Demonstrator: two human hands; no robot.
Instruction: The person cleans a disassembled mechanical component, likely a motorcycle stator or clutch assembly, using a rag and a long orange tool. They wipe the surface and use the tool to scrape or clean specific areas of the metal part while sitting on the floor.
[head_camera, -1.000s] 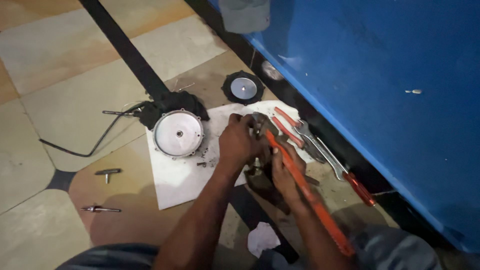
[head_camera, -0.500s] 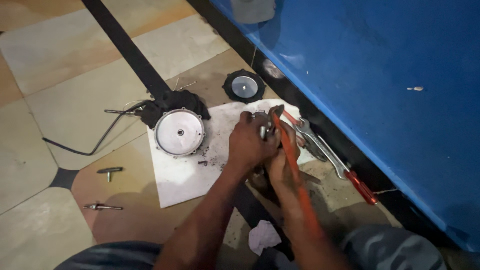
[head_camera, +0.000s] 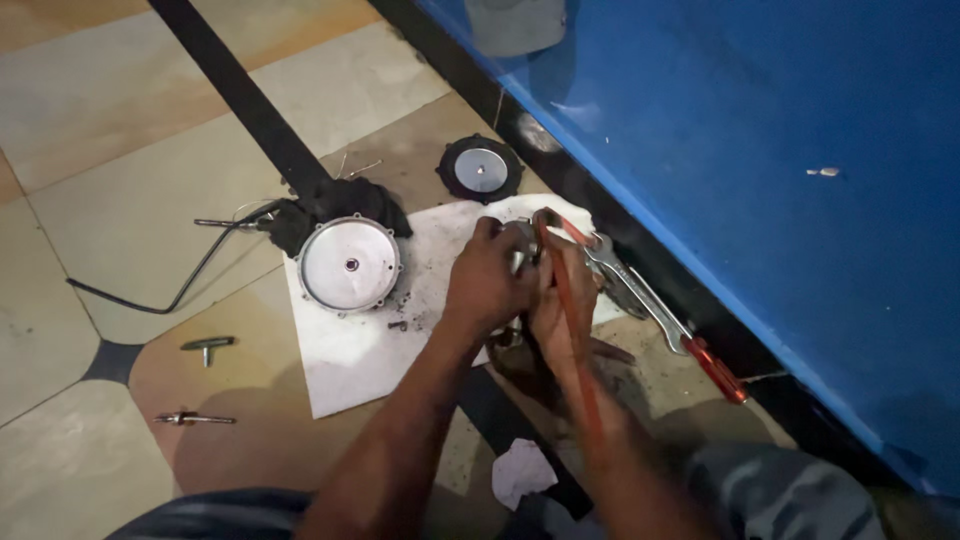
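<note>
My left hand and my right hand are closed together around a small metal part over a white sheet on the floor. A long red-handled tool runs along my right forearm and up through my right hand to the part. How the part looks is mostly hidden by my fingers. Just left of my hands lies a round silver metal cover on a dark rag.
A black rubber disc with a silver centre lies near a blue wall. Wrenches and a red-handled tool lie to the right of my hands. A bent rod, a T-shaped key and a bolt lie left. A crumpled paper scrap is near my knees.
Both hands stay closed on the small part and have turned a little; the red tool now stands steeper along my right forearm. The view has shifted slightly.
</note>
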